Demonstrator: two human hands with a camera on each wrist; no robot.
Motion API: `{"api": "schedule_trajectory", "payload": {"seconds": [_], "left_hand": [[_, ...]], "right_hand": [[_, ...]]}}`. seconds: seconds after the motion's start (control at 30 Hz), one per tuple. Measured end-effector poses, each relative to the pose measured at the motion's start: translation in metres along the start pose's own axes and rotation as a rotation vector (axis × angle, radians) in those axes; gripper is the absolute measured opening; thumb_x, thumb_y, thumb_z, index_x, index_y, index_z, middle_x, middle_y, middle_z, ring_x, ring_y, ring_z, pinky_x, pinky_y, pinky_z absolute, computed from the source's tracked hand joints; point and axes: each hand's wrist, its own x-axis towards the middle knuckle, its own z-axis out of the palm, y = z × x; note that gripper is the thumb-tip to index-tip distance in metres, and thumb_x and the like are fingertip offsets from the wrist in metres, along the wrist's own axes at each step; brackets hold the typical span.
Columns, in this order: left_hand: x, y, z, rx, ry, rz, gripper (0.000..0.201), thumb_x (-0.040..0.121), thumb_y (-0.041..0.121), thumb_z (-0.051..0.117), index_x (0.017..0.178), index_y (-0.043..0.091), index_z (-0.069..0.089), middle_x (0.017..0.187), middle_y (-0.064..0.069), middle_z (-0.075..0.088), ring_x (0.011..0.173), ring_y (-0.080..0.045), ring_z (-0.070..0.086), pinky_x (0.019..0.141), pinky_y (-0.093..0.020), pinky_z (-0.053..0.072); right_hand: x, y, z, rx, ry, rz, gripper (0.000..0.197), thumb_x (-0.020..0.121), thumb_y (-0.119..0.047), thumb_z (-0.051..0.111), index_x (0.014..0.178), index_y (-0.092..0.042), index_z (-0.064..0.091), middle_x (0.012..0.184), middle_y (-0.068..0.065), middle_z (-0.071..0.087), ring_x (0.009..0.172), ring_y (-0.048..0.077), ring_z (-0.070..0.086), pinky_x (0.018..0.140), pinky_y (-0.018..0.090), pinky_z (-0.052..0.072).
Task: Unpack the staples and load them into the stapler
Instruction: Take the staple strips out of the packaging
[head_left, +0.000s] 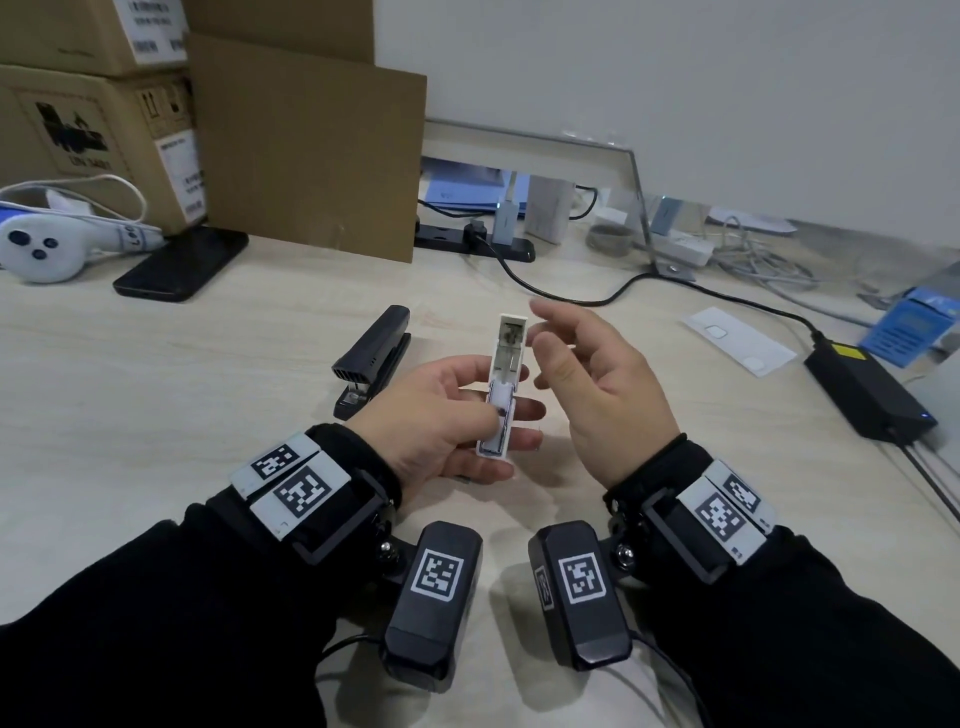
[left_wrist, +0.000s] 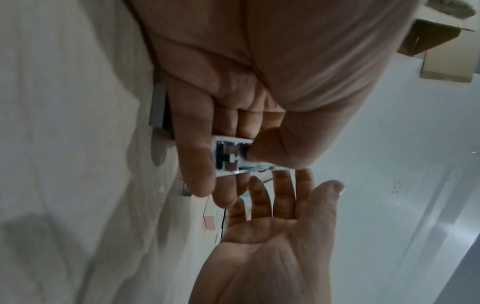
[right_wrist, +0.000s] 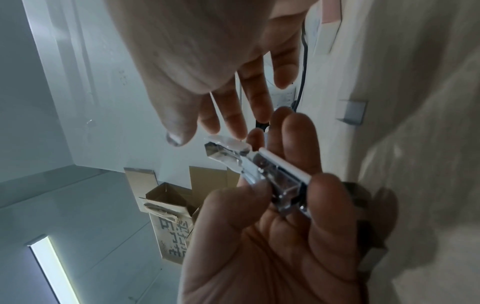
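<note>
My left hand (head_left: 467, 421) grips a small white stapler (head_left: 506, 384) above the desk, thumb on top and fingers underneath. The stapler's lid is swung open away from me and its metal channel (right_wrist: 275, 176) faces up. My right hand (head_left: 550, 343) hovers just right of the open lid with relaxed fingers, holding nothing. The left wrist view shows the stapler's rear end (left_wrist: 231, 156) pinched by the thumb, with the right hand's open palm (left_wrist: 272, 226) beyond it. I cannot make out any loose staples in these views.
A black stapler (head_left: 374, 358) lies shut on the desk left of my hands. A phone (head_left: 182, 265), a white controller (head_left: 41, 249) and cardboard boxes (head_left: 306, 156) stand at the back left. A black power adapter (head_left: 867, 395), its cable (head_left: 571, 299), a blue box (head_left: 914, 327) and a white card (head_left: 737, 340) are on the right.
</note>
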Motion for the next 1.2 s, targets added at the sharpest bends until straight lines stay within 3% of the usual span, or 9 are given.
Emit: {"api": "schedule_trajectory", "payload": {"seconds": [0.17,0.33,0.43,0.53,0.63,0.77,0.93,1.07,1.2], "left_hand": [[0.0,-0.002,-0.002,0.034,-0.027,0.028,0.046,0.089,-0.014,0.053,0.125,0.014,0.063,0.111,-0.019,0.076,0.1,-0.034,0.075,0.064,-0.036,0.061],[0.001,-0.001,-0.004,-0.059,-0.021,0.05,0.041,0.09,-0.011,0.053,0.122,0.011,0.067,0.1,-0.014,0.077,0.096,-0.034,0.076,0.065,-0.034,0.061],[0.003,0.003,-0.007,-0.228,0.002,0.032,0.048,0.084,-0.001,0.042,0.127,0.003,0.063,0.116,-0.027,0.072,0.091,-0.032,0.073,0.076,-0.039,0.061],[0.004,0.003,-0.007,-0.304,0.056,0.033,0.053,0.079,0.017,0.06,0.13,0.004,0.059,0.131,-0.027,0.065,0.107,-0.039,0.068,0.082,-0.042,0.06],[0.005,-0.001,-0.007,-0.276,0.078,0.067,0.05,0.079,0.01,0.072,0.128,0.01,0.06,0.116,-0.021,0.072,0.106,-0.041,0.067,0.085,-0.045,0.059],[0.004,-0.001,-0.008,-0.235,0.067,0.122,0.056,0.079,-0.006,0.07,0.13,0.015,0.059,0.099,-0.016,0.075,0.098,-0.036,0.074,0.087,-0.045,0.06],[0.002,0.004,-0.006,-0.228,0.055,0.119,0.06,0.086,-0.014,0.06,0.135,0.02,0.056,0.094,-0.02,0.073,0.096,-0.036,0.075,0.074,-0.037,0.062],[-0.001,0.004,-0.005,-0.244,0.059,0.112,0.063,0.086,-0.014,0.059,0.137,0.022,0.055,0.107,-0.027,0.073,0.098,-0.037,0.075,0.067,-0.034,0.061],[-0.002,0.005,-0.002,-0.283,0.061,0.112,0.06,0.084,-0.002,0.068,0.137,0.022,0.054,0.121,-0.027,0.07,0.108,-0.04,0.071,0.076,-0.037,0.062]], "right_hand": [[-0.002,-0.005,0.001,0.037,-0.02,-0.09,0.014,0.093,-0.028,0.059,0.104,-0.034,0.066,0.096,-0.006,0.069,0.083,0.012,0.063,0.075,0.029,0.054],[-0.005,-0.009,0.002,0.035,-0.061,-0.131,0.005,0.088,-0.015,0.067,0.089,-0.019,0.069,0.091,-0.002,0.073,0.085,0.017,0.068,0.072,0.031,0.055],[-0.004,-0.007,0.002,-0.011,-0.08,-0.162,0.01,0.081,-0.009,0.07,0.083,-0.018,0.068,0.096,-0.005,0.075,0.09,0.017,0.068,0.077,0.033,0.053],[-0.004,-0.005,0.003,-0.079,-0.145,-0.186,0.016,0.077,-0.01,0.07,0.084,-0.024,0.065,0.104,-0.006,0.074,0.096,0.013,0.066,0.079,0.028,0.05],[-0.003,-0.003,0.001,-0.109,-0.179,-0.165,0.021,0.077,-0.006,0.069,0.086,-0.024,0.065,0.105,-0.008,0.074,0.1,0.012,0.065,0.079,0.023,0.046],[-0.002,-0.002,0.0,-0.123,-0.177,-0.179,0.018,0.076,-0.009,0.071,0.088,-0.021,0.064,0.111,-0.01,0.071,0.104,0.007,0.063,0.079,0.02,0.043],[-0.002,0.002,0.001,-0.212,-0.174,-0.178,0.014,0.073,-0.02,0.072,0.085,-0.022,0.066,0.122,-0.011,0.067,0.12,0.002,0.055,0.088,0.013,0.036],[-0.003,-0.002,0.001,-0.229,-0.195,-0.182,0.016,0.072,-0.016,0.075,0.086,-0.016,0.066,0.115,-0.009,0.071,0.112,-0.009,0.055,0.089,0.006,0.031],[-0.003,-0.005,0.0,-0.186,-0.177,-0.16,0.025,0.075,-0.009,0.08,0.089,-0.018,0.062,0.114,-0.007,0.071,0.098,0.003,0.06,0.083,0.005,0.034]]}}
